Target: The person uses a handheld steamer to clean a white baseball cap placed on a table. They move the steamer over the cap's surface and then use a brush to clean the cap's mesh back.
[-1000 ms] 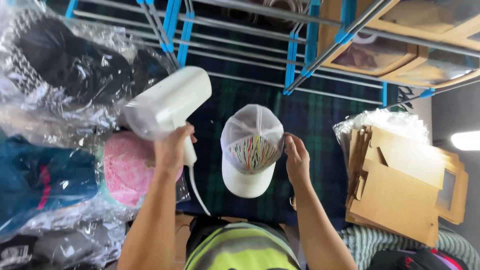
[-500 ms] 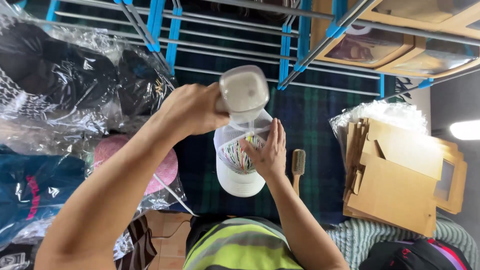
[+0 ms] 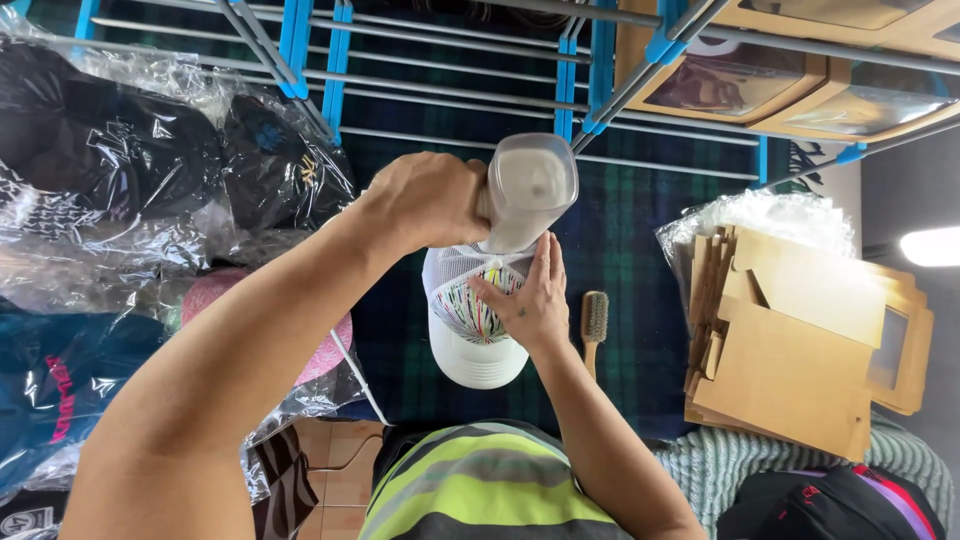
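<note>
White cap (image 3: 475, 340), brush (image 3: 594, 322) beside, cardboard boxes (image 3: 800, 350) right

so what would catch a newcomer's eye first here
Dead centre, the left hand holds a white handheld steamer down on a white cap with a rainbow-striped front, which the right hand steadies. Left of it lie bagged caps in crinkly plastic; to the right, a stack of flat cardboard boxes.
</note>
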